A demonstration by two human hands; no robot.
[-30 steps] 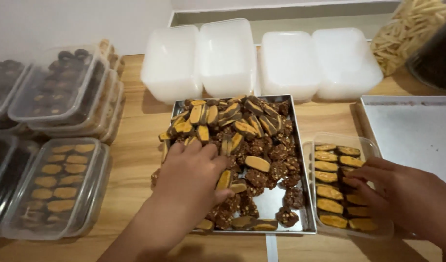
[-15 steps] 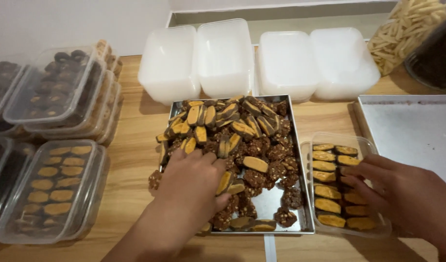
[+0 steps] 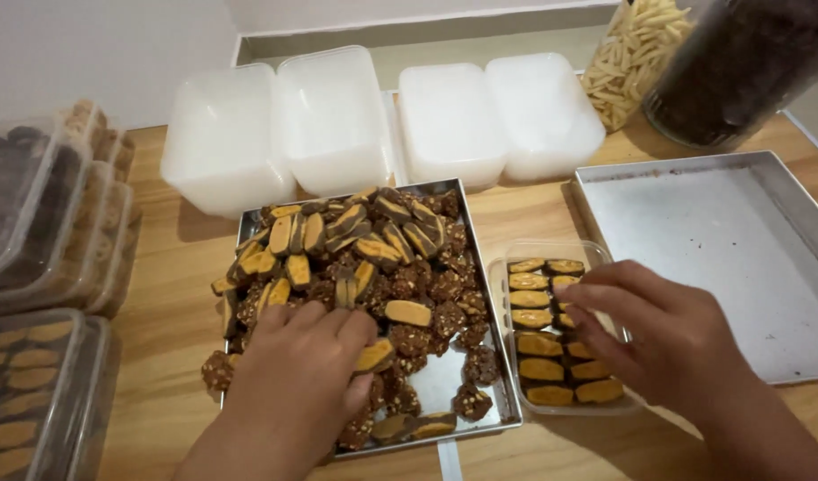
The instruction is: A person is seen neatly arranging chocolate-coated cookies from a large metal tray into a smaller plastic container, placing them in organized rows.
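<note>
A metal baking tray (image 3: 480,263) in the middle of the wooden table holds a heap of brown and orange cookies (image 3: 355,240). My left hand (image 3: 306,365) lies palm down on the near part of the heap, fingers curled over cookies, one orange cookie (image 3: 375,354) under the thumb side. Right of the tray stands a small clear plastic box (image 3: 502,267) with rows of orange cookies (image 3: 538,343). My right hand (image 3: 658,330) hovers over that box, fingertips down on a cookie in its right row.
Several white plastic boxes (image 3: 337,116) stand upside down at the back. An empty metal tray (image 3: 720,240) lies to the right. Stacked filled clear boxes (image 3: 44,232) sit at the left. Jars of pale sticks (image 3: 636,53) and dark bits (image 3: 747,62) stand back right.
The view has shifted a little. My left hand has stayed on the cookie heap, shifting slightly. My right hand remains over the clear box.
</note>
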